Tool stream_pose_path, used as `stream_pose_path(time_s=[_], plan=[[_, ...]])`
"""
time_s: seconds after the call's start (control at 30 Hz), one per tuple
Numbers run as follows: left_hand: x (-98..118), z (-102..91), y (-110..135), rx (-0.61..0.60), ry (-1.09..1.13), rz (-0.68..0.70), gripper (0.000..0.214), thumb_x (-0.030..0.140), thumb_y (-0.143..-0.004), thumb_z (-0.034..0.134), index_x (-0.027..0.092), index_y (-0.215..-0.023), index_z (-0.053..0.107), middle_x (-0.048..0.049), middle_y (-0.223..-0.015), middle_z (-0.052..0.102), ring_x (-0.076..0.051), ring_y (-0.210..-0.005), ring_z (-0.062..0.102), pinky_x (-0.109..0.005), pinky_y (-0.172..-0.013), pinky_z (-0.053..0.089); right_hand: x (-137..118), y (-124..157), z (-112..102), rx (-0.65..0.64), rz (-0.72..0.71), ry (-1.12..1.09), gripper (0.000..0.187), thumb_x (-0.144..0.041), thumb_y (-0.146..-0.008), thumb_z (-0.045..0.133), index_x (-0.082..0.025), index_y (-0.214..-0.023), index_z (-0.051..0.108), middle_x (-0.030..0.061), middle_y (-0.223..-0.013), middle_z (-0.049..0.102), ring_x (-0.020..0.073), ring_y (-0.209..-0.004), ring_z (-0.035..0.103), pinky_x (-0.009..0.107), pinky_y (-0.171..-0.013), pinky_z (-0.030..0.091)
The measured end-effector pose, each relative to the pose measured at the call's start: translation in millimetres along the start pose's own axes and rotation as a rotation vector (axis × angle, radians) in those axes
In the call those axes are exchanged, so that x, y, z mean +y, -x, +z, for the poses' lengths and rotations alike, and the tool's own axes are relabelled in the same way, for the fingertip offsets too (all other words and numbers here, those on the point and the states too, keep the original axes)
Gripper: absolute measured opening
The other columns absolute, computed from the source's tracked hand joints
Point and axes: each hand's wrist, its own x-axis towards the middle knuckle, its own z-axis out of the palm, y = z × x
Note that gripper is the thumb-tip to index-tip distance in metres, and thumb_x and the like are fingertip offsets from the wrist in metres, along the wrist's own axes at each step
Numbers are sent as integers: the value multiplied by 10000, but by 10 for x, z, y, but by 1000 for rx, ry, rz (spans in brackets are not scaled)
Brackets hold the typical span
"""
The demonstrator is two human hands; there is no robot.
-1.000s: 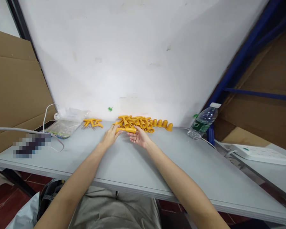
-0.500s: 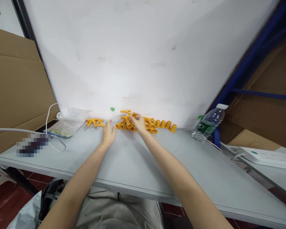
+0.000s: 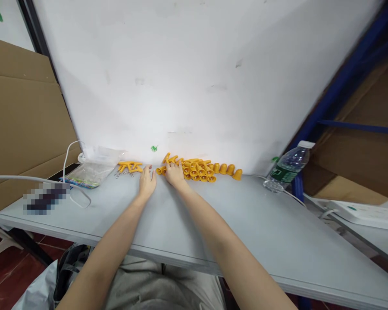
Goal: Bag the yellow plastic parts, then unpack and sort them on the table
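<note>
My left hand rests on the table with thumb and fingers apart, holding nothing. It lies between a small group of yellow branched handle pieces and a stacked pile of yellow cone-shaped pieces with T-shaped handles. My right hand is at the left end of this pile, its fingers curled around a yellow T-handled cone, partly hidden by the hand. The cones' open round ends face me. Several yellow cups stand mouth down in a row right of the pile.
Small metal screws or springs lie by the left handles. A clear plastic bag and white cable are farther left. A tilted water bottle leans at right. A white panel rises behind the table.
My right hand has moved left and down along the pile to its left end. The upper T-handled pieces there have shifted and tilted. My left hand has stayed nearly still.
</note>
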Motion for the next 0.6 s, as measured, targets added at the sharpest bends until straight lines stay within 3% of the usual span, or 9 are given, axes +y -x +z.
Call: stream_pose_path(time_s=[0.17,0.37,0.5,0.6], plan=[[12,0,8,-35,11,-2,233,209,-907,466,193,-1128,539,-125,-1166,636,-229,-1065,618,-416,-978,465,-94,-10,-31,-92,84,82,466,-182,-885,410,-28,-1292,577,274,-1170,672,400,-1222,537,615,-1152,61],[69,-24,13,-62,5,-24,218,187,-892,475,197,-1096,550,-120,-1158,645,-226,-1010,629,-401,-953,474,-136,11,-177,-241,187,100,562,-329,-945,403,-40,-1425,442,245,-1440,492,341,-1428,321,591,-1169,-30],[86,-31,14,-80,8,-25,195,189,-889,479,198,-1066,560,-112,-1112,654,-226,-978,631,-402,-939,474,28,-42,-388,-296,138,-25,588,-428,-975,356,-133,-1483,376,161,-1584,302,306,-1487,196,622,-1167,46],[78,-25,20,-104,8,-14,179,179,-880,489,204,-1037,570,-100,-1096,658,-222,-974,629,-395,-939,474,345,-94,-622,-200,146,-59,561,-397,-976,355,-151,-1480,382,139,-1595,287,283,-1488,195,601,-1177,94]])
